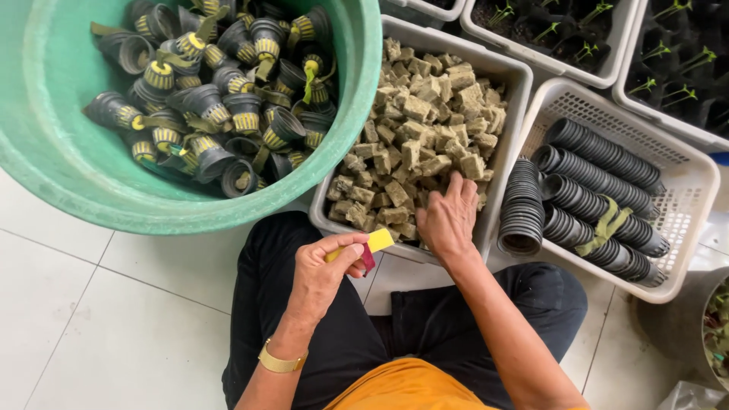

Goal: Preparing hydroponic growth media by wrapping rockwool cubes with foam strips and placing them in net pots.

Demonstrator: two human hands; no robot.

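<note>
My left hand pinched a flat yellow plastic tag, my right hand lay spread on the brownish sponge cubes — none lifted yet, the stacked black ribbed plastic pots untouched.

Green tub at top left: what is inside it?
The green tub holds a heap of small black net pots, many with yellow-striped rims and olive strips. The pile covers the tub's bottom beneath it, so anything under it is hidden.

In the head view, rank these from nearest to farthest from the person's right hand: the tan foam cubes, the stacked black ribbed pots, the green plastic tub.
1. Tan foam cubes in the white middle crate: the right hand rests on them.
2. Stacked black ribbed pots, in the white basket to the hand's right.
3. Green plastic tub, up to the left, beyond the left hand.
</note>
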